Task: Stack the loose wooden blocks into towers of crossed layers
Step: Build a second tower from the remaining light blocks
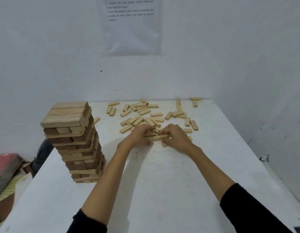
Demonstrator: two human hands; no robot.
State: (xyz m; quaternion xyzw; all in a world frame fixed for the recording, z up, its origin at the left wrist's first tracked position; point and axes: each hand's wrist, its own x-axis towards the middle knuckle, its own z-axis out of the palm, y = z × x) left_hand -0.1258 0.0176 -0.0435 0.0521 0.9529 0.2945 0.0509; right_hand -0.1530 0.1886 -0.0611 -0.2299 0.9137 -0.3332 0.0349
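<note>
White bench (162, 190) lies under us, with a tall tower (75, 142) near its left edge. Our left hand (139, 135) and right hand (176, 137) meet mid-bench, fingers curled narrow, pinching a block (160, 137) between them. We judge it light, stiff and smooth, best taken by the long sides. Loose blocks (145, 115) crowd just beyond and rightward, easy to knock.

A bare workroom corner, shown by white walls (44, 47), a scuffed white table (162, 182) and a taped-up printed sheet (131, 26)
</note>
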